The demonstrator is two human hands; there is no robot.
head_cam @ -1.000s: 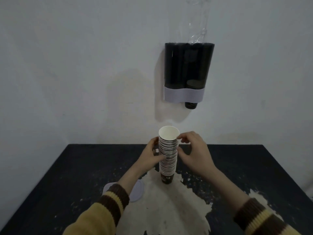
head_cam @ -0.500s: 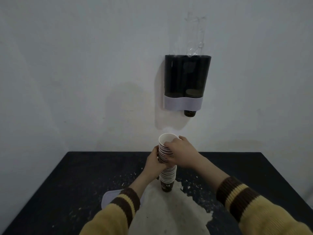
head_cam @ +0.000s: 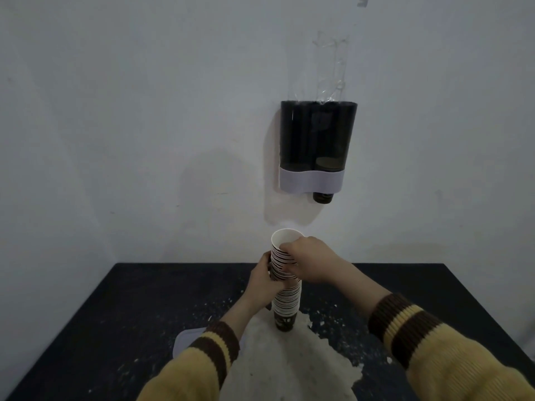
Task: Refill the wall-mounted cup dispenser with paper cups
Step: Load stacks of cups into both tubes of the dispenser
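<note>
Two hands on one stack. Far left: dark table (head_cam: 115, 314), speckled with pale flecks. A pale flat piece (head_cam: 185, 338) lies on it, partly hidden by the left sleeve (head_cam: 208, 354); cannot tell what it is.

Next, left hand (head_cam: 262, 282): fingers curled round the cup stack (head_cam: 286, 302) at about mid-height, from the left side. The cup stack stands upright, base on a pale rough patch (head_cam: 304, 366) of the table. The top cup's white mouth faces up. The upper section sits slightly left of the lower section, with a small step where the hands meet.

Then right hand (head_cam: 311, 263): fingers wrapped round the upper section just below the rim, from the right. Right sleeve (head_cam: 419, 337) is yellow with brown bands.

Dispenser (head_cam: 317, 140) hangs on the wall above and slightly right of the stack, well apart from it. It has two dark tubes and a grey band at the bottom. The right tube shows a cup rim low down, and one dark cup (head_cam: 322, 197) pokes out beneath. Clear film (head_cam: 333, 68) clings to the wall above the right tube.
</note>
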